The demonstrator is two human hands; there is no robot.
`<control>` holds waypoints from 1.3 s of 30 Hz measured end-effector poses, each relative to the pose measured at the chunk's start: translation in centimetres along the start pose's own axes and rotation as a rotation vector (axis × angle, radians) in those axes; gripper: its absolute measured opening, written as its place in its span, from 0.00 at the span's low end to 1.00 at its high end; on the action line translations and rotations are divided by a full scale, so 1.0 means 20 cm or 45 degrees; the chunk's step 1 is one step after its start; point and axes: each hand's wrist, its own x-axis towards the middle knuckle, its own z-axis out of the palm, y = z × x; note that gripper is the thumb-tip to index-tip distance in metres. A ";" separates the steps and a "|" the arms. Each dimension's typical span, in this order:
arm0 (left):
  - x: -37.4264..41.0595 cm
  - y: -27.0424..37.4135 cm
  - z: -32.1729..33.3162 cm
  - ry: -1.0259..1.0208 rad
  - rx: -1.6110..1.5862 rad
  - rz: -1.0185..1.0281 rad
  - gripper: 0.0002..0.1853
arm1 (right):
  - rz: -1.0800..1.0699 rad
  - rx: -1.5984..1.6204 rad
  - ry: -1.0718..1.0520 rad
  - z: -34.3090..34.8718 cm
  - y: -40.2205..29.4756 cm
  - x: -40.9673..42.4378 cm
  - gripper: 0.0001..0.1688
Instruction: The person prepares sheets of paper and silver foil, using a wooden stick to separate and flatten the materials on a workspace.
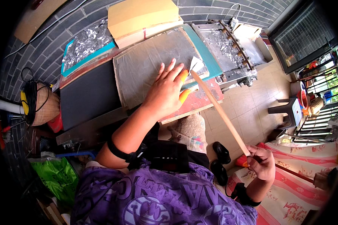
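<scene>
My left hand (pixel 167 87) lies palm down, fingers spread, on a dull grey sheet-covered pad (pixel 146 67). Yellow finger cots cover its thumb and index finger. By the index fingertip is a small folded white paper piece (pixel 196 64) at the pad's right edge. My right hand (pixel 261 163) grips the near end of a long, flat wooden strip (pixel 219 108). The strip slants up and leftward, and its far tip meets or overlaps the white paper; actual contact cannot be told. Beneath the pad are a teal ribbed mat (pixel 207 56) and a worn red board (pixel 197 99).
Behind the pad stands a stack of yellowish paper (pixel 143 17). A teal tray (pixel 87 60) of crumpled silver foil sits left, above a black panel (pixel 87 95). Right are a metal frame (pixel 224 47) with foil scraps, a plastic stool (pixel 287 112) and black slippers (pixel 221 153).
</scene>
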 end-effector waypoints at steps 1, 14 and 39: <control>0.00 0.00 0.00 0.000 -0.001 -0.001 0.27 | -0.024 -0.023 -0.012 0.00 0.01 0.00 0.21; 0.03 0.02 0.00 0.133 -0.139 -0.084 0.22 | 0.015 -0.126 0.018 0.00 -0.05 0.02 0.21; 0.34 -0.01 -0.02 0.259 -0.616 -0.547 0.28 | 0.022 -0.167 -0.005 -0.01 -0.08 0.01 0.20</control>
